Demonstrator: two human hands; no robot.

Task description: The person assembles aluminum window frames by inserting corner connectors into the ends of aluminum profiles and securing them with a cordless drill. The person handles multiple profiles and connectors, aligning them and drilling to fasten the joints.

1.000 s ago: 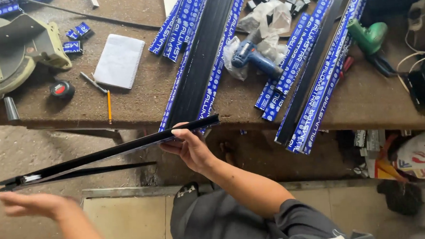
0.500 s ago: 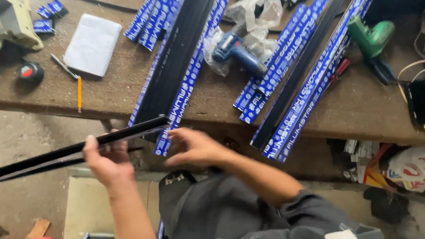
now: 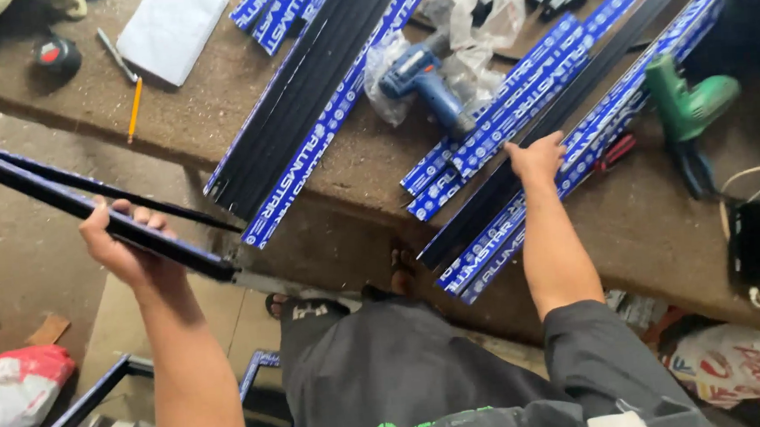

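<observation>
**Two hands, two black profiles**

While the left hand (image 3: 127, 251) is wrapped tight round a long black profile bar (image 3: 63, 199), fingers curled over the top & thumb under, the bar sticks out away from the bench, running up & off to that hand's outer side, w/ its cut end just past the hand toward the body. A second thinner black strip (image 3: 146, 206) runs beside it, just above the knuckles; can't tell if the hand grips that one too.

Right hand (image 3: 535, 156) is stretched fwd onto the workbench (image 3: 216, 118), fingers bent down onto a black profile w/ blue wrap (image 3: 506, 188) lying slantwise there. It's pressing or pinching the edge, not fully closed; exact grip can't be made out.

Just beyond the right hand's fingertips: a blue cordless drill (image 3: 420, 79) half in a clear plastic bag (image 3: 473, 14). To its outer side, a green power tool (image 3: 686, 107). Between the two hands, another bundle of black profiles in blue wrap (image 3: 303, 113) hangs over the bench edge. Far beyond the left hand: yellow pencil (image 3: 134, 110), white pad (image 3: 171, 28), tape measure (image 3: 58, 57).
</observation>
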